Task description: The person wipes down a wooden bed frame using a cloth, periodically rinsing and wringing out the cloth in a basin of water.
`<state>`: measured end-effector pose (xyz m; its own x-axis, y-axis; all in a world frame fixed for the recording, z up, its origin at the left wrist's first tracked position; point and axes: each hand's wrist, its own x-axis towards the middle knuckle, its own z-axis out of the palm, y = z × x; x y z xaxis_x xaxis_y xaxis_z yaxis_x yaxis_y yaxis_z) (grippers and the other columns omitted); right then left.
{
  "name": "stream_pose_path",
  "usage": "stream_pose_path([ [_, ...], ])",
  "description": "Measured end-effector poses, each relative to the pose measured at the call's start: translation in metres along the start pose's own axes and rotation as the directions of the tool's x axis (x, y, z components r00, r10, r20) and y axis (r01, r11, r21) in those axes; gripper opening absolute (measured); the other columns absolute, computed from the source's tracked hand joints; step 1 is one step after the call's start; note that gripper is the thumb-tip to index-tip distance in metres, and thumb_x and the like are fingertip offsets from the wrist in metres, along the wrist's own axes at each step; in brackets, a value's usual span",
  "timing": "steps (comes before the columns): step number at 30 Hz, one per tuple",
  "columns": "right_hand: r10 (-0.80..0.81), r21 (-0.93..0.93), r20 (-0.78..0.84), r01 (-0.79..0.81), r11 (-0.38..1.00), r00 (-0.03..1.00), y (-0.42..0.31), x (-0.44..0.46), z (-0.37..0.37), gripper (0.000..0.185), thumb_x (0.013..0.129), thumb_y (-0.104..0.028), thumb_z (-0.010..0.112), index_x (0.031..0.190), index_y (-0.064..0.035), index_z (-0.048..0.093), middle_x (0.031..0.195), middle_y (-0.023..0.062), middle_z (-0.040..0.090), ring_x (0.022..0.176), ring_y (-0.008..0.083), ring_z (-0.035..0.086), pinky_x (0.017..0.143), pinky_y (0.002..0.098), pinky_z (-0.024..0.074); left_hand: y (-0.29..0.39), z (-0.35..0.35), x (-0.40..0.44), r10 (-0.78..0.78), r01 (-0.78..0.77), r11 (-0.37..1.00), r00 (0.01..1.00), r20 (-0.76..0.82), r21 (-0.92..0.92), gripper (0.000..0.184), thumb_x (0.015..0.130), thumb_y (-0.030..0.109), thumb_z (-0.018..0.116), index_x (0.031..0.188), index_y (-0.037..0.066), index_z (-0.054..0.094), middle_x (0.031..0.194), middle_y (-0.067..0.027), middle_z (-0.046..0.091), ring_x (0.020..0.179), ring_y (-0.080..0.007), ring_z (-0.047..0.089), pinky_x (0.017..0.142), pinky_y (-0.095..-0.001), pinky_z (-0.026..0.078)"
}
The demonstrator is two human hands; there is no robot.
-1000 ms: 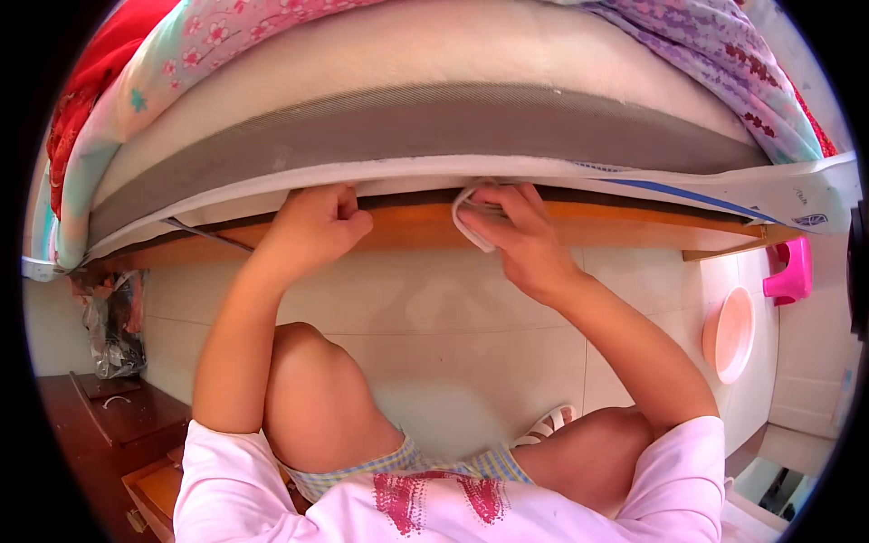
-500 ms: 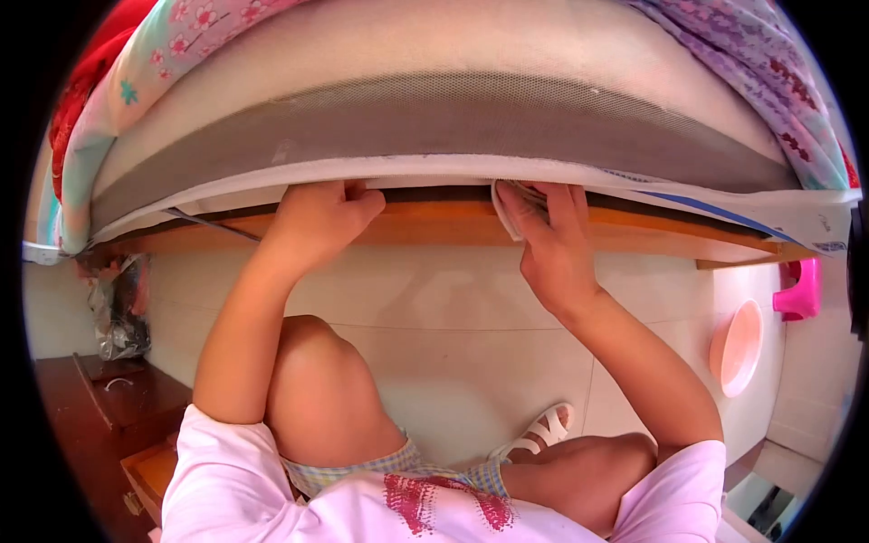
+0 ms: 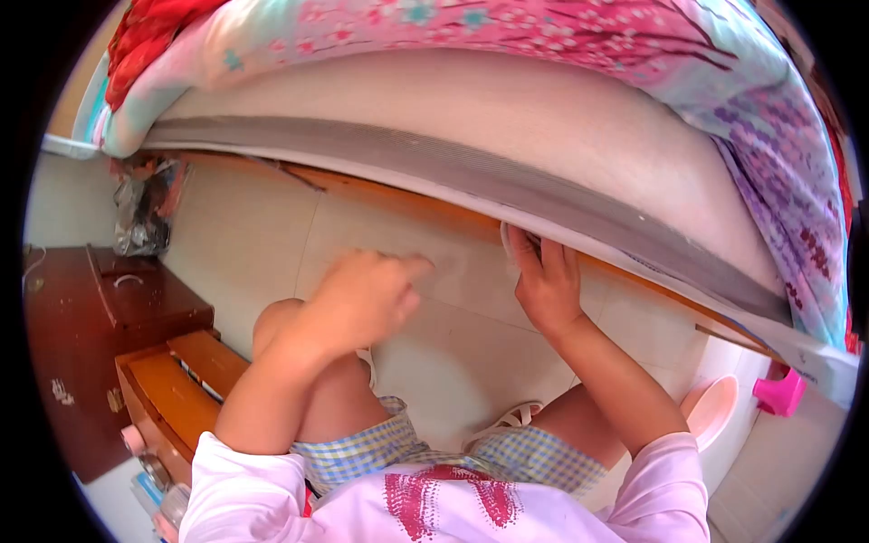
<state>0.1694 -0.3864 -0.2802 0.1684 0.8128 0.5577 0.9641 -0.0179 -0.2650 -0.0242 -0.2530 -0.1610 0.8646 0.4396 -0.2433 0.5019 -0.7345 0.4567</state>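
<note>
The right hand's fingers (image 3: 556, 261) were bent together on a white piece (image 3: 505, 237), its pale edge showing at their 11 o'clock; what it was could not be told, and the fingertips were hidden under the lower edge of the mattress (image 3: 425, 161). The right hand (image 3: 549, 297) itself hung below that edge, just beside the wooden rail (image 3: 407, 201).

At its 9 o'clock, well apart, the left hand (image 3: 367, 294) was raised over the floor (image 3: 262, 235), blurred, one finger out toward 2 o'clock and the others curled; whether they held anything could not be told.

Farther out at 12 o'clock, a flowered quilt (image 3: 389, 23) lay folded back on the mattress, with a red cloth (image 3: 154, 45) at its left end.

From the left hand, a clear bag (image 3: 145, 217) was at 10 o'clock, a brown cabinet (image 3: 72, 344) at 9 and an orange drawer (image 3: 167, 394) at 8. From the right hand, a basin (image 3: 711, 412) stood at 4 o'clock, near a pink stool (image 3: 781, 394).
</note>
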Motion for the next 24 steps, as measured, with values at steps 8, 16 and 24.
stream_pose_path([
  [8,-0.043,0.088,0.108,0.034,0.996,0.993,-0.042,0.030,0.026,0.047,0.073,0.009,0.053,0.119,0.0025,0.057,0.120,0.0185,0.050,0.106,0.0380,0.049,0.090,0.0439,0.0434,0.023,-0.011,-0.077,-0.025,0.025,1.000,0.949,0.314,0.003,0.036,0.078,0.009,0.054,0.114,0.006,0.061,0.080,-0.0143,0.065,0.075,-0.0326,0.063,0.064,-0.0441,0.050],
  [16,-0.024,0.445,0.230,-0.083,0.892,0.973,-0.091,0.083,0.061,0.050,0.066,0.016,0.053,0.112,-0.0014,0.062,0.118,0.0146,0.049,0.100,0.0366,0.046,0.087,0.0433,0.0425,0.023,-0.020,-0.102,-0.061,0.099,0.991,0.930,0.362,-0.089,0.041,0.078,0.011,0.057,0.119,0.006,0.056,0.083,-0.0113,0.061,0.078,-0.0303,0.062,0.062,-0.0430,0.051],
  [24,-0.022,0.256,0.029,0.014,0.967,0.999,-0.103,0.086,0.086,0.054,0.065,0.018,0.050,0.110,-0.0068,0.066,0.108,0.0143,0.055,0.100,0.0355,0.050,0.087,0.0433,0.0431,0.028,-0.032,-0.120,-0.012,0.066,0.982,0.958,0.288,-0.177,0.044,0.077,0.011,0.061,0.119,0.003,0.053,0.085,-0.0127,0.061,0.080,-0.0301,0.062,0.062,-0.0397,0.053],
])
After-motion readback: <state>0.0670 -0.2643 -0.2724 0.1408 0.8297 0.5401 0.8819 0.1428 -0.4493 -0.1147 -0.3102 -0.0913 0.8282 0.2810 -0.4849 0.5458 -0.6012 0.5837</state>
